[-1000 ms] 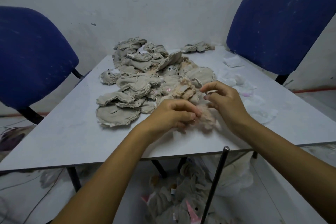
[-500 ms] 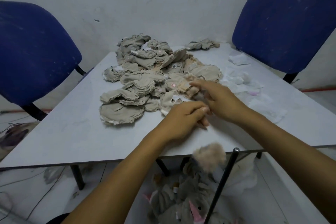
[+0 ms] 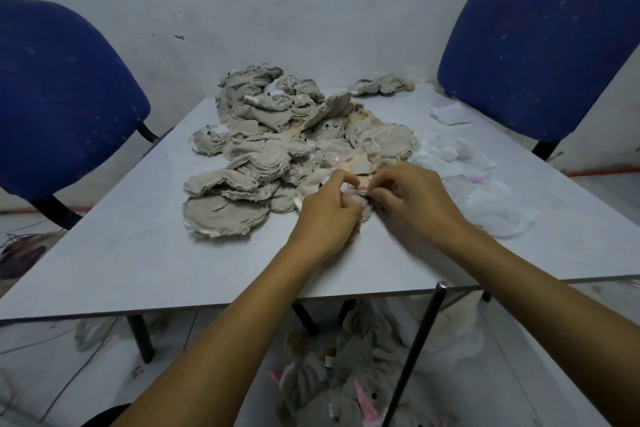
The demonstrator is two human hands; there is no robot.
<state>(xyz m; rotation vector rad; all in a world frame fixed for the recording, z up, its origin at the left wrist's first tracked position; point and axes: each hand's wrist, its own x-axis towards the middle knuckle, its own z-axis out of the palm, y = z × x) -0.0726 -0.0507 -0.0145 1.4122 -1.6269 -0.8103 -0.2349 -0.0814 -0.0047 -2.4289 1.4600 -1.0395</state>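
Below the table edge, at 6 o'clock: grey plush toys on the floor, a tilted black rod just beside. Further up, near centre, left hand and right hand close together over the table, fingers of both curled, pinching one small beige fabric piece. Right behind, toward 12 o'clock, a pile of beige fabric pieces. At 2 o'clock, white stuffing. Farthest, at 10 and 1 o'clock, left blue chair and right blue chair.

One head-worn view faces forward and down, apparently close above the hands at the table.
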